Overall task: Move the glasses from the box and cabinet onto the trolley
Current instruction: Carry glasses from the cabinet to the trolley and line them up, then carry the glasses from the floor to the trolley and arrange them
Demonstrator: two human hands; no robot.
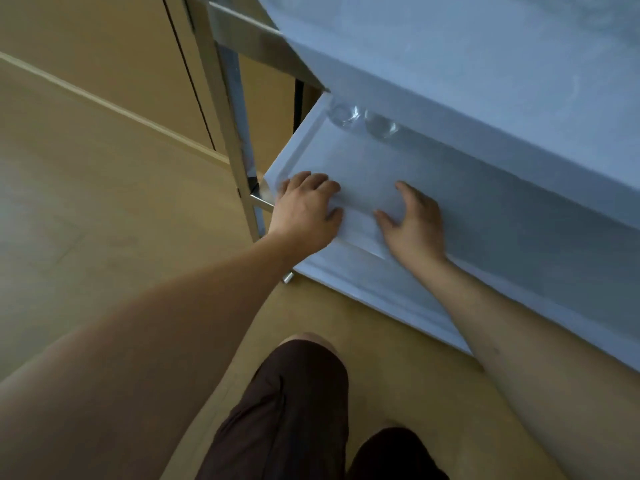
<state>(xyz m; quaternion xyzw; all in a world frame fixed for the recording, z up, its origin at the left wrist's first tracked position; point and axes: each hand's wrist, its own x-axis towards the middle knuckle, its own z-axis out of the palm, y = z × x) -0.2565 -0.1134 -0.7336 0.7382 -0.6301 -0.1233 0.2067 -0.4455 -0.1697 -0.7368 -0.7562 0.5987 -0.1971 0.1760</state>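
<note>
Both hands reach onto the trolley's lower shelf (433,188): left hand (306,207) and right hand (414,221) spread, likely setting something transparent down; unclear. Two glasses (363,123) stand at the far corner.

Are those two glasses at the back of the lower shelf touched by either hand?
Apart. The head view shows both glasses at the far edge of the lower shelf, while the left hand and right hand sit near its front edge, with bare shelf between.

Open lower shelf (346,161) under upper shelf (450,64); two glasses (363,121) far back.
</note>
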